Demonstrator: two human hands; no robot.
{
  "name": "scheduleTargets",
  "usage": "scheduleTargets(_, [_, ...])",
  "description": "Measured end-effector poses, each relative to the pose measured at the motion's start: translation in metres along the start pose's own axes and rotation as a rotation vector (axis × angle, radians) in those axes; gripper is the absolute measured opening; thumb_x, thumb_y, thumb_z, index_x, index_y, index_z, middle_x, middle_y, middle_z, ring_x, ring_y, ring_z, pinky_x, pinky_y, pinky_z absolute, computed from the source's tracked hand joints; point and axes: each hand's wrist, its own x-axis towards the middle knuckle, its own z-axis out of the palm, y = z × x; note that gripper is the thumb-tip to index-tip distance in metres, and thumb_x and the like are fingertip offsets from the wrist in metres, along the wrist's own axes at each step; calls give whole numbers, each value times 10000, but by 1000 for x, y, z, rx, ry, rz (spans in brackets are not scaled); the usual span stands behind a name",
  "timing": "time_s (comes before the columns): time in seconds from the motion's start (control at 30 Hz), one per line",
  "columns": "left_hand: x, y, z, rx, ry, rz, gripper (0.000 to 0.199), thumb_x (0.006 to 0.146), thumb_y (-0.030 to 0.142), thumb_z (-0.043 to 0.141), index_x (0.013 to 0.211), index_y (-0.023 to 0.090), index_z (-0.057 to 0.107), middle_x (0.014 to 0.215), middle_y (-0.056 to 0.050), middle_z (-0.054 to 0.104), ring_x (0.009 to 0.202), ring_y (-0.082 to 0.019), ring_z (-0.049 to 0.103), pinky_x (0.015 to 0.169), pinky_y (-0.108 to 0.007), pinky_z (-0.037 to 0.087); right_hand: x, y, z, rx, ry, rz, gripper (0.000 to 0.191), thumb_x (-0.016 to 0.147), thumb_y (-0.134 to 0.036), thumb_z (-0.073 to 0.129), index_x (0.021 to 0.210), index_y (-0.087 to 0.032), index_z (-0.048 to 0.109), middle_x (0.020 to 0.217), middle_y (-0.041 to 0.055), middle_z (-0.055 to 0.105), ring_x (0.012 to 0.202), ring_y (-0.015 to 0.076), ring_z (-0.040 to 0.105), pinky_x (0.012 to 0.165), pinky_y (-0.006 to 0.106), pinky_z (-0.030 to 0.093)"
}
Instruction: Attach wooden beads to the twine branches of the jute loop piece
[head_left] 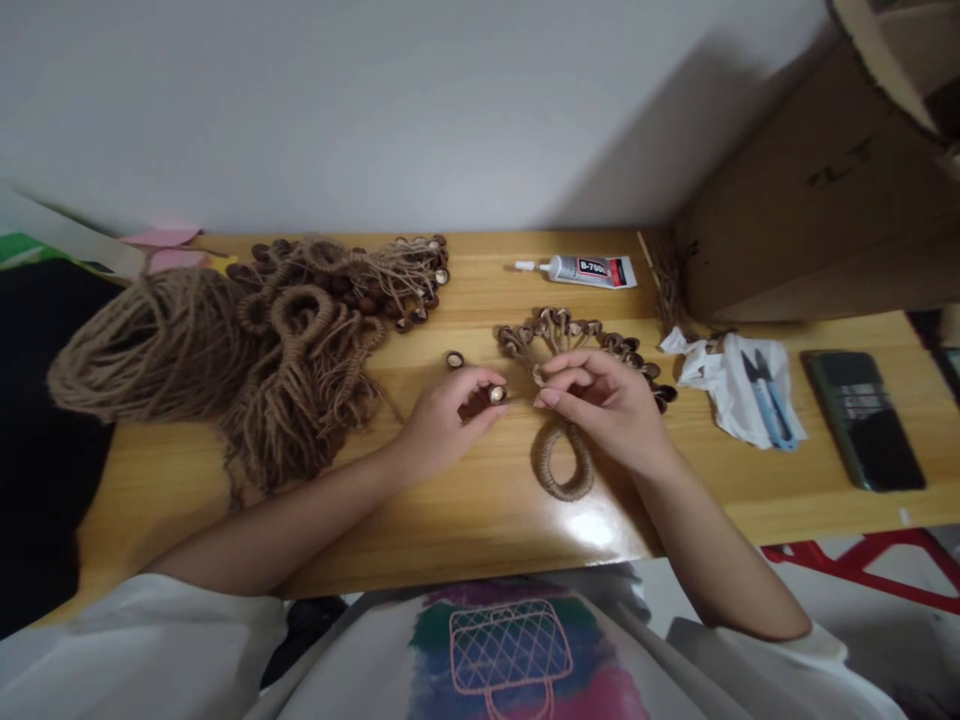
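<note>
Between the thumb and fingers of my left hand is a small brown cap, its pale hollow side facing up. My right hand pinches a twine strand close by. That strand belongs to a piece with a wrapped twine ring lying on the table below my right hand. Several strands tipped with brown caps fan out beyond the fingers, partly hidden by the hand. Another loose cap lies on the wood just above my left hand.
At left lie a twine bundle and ringed twine pieces with brown caps. A glue tube rests near the wall. To the right are blue-handled snips on white tissue, a phone and a cardboard box.
</note>
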Motion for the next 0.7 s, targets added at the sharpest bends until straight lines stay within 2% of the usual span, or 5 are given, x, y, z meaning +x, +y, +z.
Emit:
scheduleTargets(0.1, [0, 0, 0, 8, 1, 0, 210, 795, 112, 680, 985, 181, 626, 884, -5, 700, 744, -115, 629, 706, -234, 523, -1, -2, 0, -115, 4, -61, 225, 777, -341, 745, 898, -169, 665, 733, 15, 701, 645, 115, 640, 590, 235, 505])
scheduleTargets(0.3, [0, 2, 0, -16, 5, 1, 204, 787, 93, 678, 965, 174, 621, 857, 6, 694, 704, -96, 615, 669, -205, 508, -2, -5, 1, -371, 24, -210, 45, 816, -204, 686, 842, -175, 708, 765, 13, 723, 697, 120, 662, 637, 232, 514])
scheduleTargets(0.47, [1, 2, 0, -42, -1, -2, 209, 788, 108, 683, 982, 171, 635, 888, -10, 703, 744, -110, 630, 688, -216, 519, -2, -4, 1, -543, 20, -362, 64, 855, -197, 637, 837, -178, 696, 791, 31, 708, 740, 143, 655, 663, 262, 499])
scheduleTargets(0.7, [0, 0, -1, -41, -30, 12, 228, 812, 138, 682, 1036, 172, 658, 938, -29, 720, 781, -119, 649, 725, -229, 536, -2, -2, 3, -685, -17, -490, 90, 889, -185, 592, 873, -191, 681, 824, 46, 694, 789, 165, 648, 705, 289, 500])
